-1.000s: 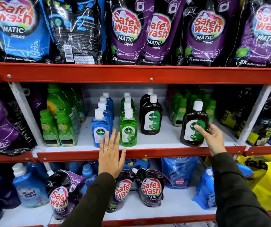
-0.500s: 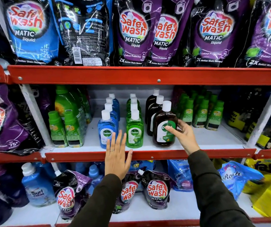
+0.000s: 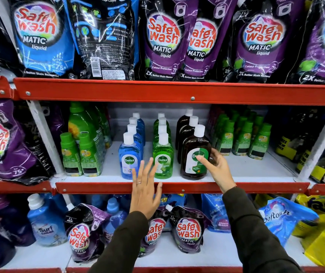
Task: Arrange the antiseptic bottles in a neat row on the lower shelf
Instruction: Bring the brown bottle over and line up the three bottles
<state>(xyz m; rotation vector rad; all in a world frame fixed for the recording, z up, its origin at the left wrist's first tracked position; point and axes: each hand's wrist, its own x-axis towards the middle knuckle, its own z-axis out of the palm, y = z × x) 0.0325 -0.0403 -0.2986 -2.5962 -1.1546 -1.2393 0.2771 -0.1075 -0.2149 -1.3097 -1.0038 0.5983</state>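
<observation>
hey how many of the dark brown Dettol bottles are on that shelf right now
3, in one file running back: front bottle at the right hand, second behind it, third rearmost. More may be hidden behind.

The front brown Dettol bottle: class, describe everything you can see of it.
The front brown Dettol bottle is dark, translucent-looking plastic with a white cap and a white-and-green label. It stands upright at the shelf's front edge, heading a file of brown bottles, beside the green bottle. The right hand touches its label and right side.

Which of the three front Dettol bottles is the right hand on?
The brown bottle, rightmost of the three; the right hand touches its label. The blue and green ones are untouched.
</observation>
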